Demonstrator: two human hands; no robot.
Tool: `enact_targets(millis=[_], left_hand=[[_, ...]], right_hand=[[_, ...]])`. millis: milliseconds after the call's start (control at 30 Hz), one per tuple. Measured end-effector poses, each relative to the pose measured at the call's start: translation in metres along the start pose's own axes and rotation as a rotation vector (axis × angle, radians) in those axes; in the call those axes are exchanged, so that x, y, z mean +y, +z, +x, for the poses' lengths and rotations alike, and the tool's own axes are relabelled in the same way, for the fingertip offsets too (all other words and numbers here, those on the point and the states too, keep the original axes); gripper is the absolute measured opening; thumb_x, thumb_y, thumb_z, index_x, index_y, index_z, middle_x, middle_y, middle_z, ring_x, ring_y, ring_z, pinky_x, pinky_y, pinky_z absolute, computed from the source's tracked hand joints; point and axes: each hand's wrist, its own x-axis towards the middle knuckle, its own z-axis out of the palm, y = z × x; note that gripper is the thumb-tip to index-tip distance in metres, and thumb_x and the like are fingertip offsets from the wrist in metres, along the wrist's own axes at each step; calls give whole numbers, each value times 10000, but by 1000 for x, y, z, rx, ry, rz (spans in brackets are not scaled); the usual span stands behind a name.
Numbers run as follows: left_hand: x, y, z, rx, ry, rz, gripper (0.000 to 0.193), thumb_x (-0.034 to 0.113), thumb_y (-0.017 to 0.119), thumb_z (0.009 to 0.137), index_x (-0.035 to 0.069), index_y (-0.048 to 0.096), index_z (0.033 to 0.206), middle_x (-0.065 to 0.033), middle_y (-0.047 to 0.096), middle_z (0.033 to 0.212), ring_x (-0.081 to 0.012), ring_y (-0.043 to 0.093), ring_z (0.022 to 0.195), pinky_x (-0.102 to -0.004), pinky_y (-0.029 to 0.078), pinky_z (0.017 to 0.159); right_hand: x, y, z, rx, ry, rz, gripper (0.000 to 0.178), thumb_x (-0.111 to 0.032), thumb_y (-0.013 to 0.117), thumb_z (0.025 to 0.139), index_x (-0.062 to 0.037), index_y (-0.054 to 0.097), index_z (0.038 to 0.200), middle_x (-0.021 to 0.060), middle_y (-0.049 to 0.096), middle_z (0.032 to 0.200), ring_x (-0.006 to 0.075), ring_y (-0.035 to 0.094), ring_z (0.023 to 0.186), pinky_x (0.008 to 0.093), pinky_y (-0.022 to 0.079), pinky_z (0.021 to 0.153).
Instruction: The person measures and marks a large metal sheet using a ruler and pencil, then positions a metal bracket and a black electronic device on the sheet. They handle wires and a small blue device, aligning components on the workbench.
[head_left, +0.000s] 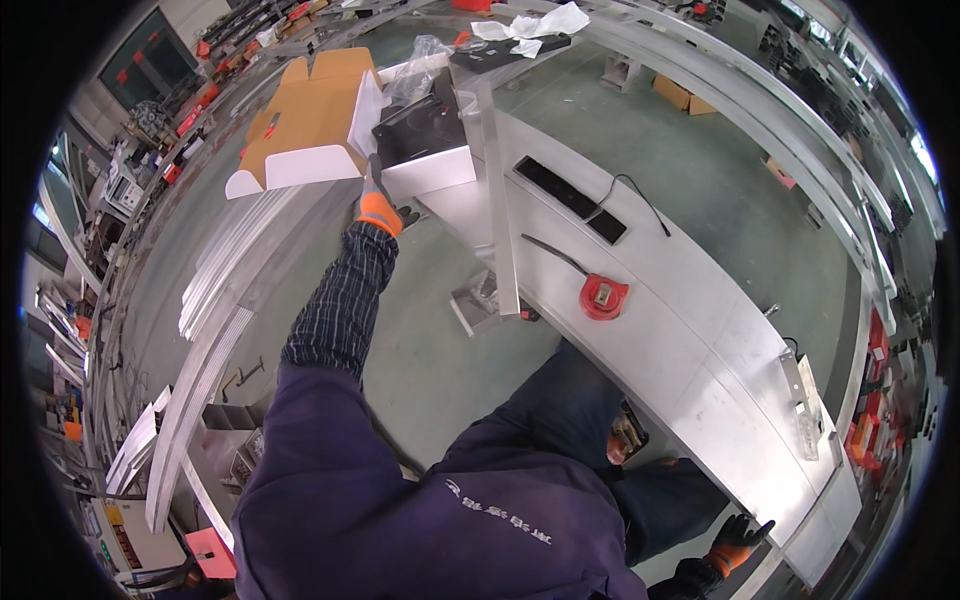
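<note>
I have the left hand (379, 203), in a grey glove with an orange cuff, at the near left corner of the white box (432, 176), which stands at the left end of the metal surface (690, 345). Its fingers run straight up along the box wall with the thumb spread away; their tips blend into the cardboard, so I can't tell whether they grip or only touch. Inside the box I see a glossy black panel (424, 128), its far part obscured by crumpled clear plastic (420, 66). The brown-lined lid (300, 130) lies open leftward.

My right hand (738, 540) is at the near edge of the surface, by its right corner. One finger is extended onto the edge; the others are too bunched and dark for me to read how far they open or whether they hold anything. Most of that forearm is cut off by the lower border.

A black strip (570, 198) with a cable (642, 190) lies toward the surface's far edge, and a red tape measure (604, 297) nearer the near edge. Below that edge, a small container (474, 305) is partly hidden; its contents are unclear.
</note>
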Motion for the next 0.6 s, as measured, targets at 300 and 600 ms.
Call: enact_targets(millis=[300,600], left_hand=[[14,-60,-5,-110,113,-229,548,436,600,911,114,518,1346,-202,553,1370,-429,531,1290,-653,474,1069],[-37,-228,-103,-16,335,-200,605,438,533,977,-1,474,1388,-230,524,1370,-442,527,1310,-648,491,1094]], right_hand=[[4,26,4,70,-88,-148,619,-295,503,1109,-260,269,1681,145,419,1610,308,488,1392,468,399,1174],[17,7,45,-72,-327,-601,684,-391,477,1114,-65,237,1665,157,320,1684,308,402,1496,470,317,1245]])
